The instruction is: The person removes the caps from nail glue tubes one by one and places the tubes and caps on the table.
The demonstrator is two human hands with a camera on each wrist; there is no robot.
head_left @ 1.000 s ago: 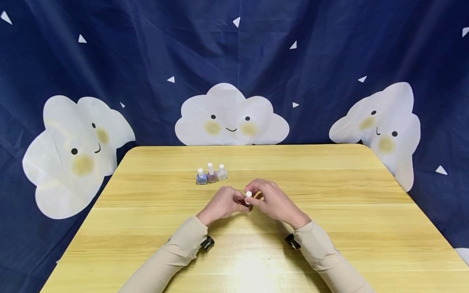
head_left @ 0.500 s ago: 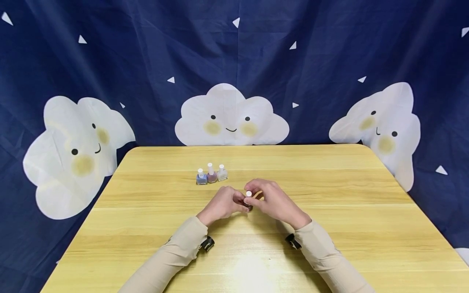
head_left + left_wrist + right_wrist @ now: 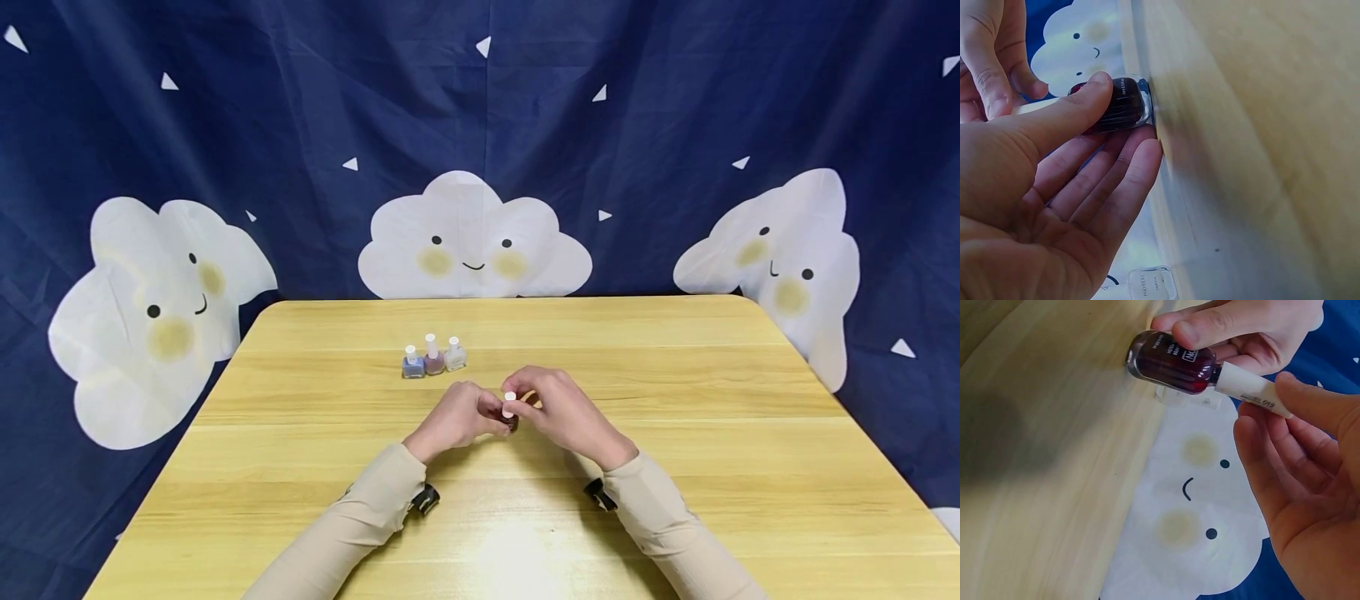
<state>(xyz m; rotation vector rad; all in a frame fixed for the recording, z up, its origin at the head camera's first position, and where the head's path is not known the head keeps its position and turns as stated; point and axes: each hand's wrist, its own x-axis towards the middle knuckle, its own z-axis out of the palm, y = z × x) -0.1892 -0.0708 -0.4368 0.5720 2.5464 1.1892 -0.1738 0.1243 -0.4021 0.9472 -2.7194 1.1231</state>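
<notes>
Just below the centre of the head view, a dark red bottle (image 3: pixel 1175 367) is held upright by the left hand (image 3: pixel 457 415), its white cap (image 3: pixel 1249 389) pinched by the right hand (image 3: pixel 564 413). The cap is probably being twisted, though whether on or off cannot be told. For the next turn, the bottle would need to be gripped steadily.

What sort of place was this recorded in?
Probably an indoor spot set up for filming, though the room itself is hidden: a dark blue cloud-print cloth fills the background behind a wood-grain table, where three small bottles stand side by side.
</notes>
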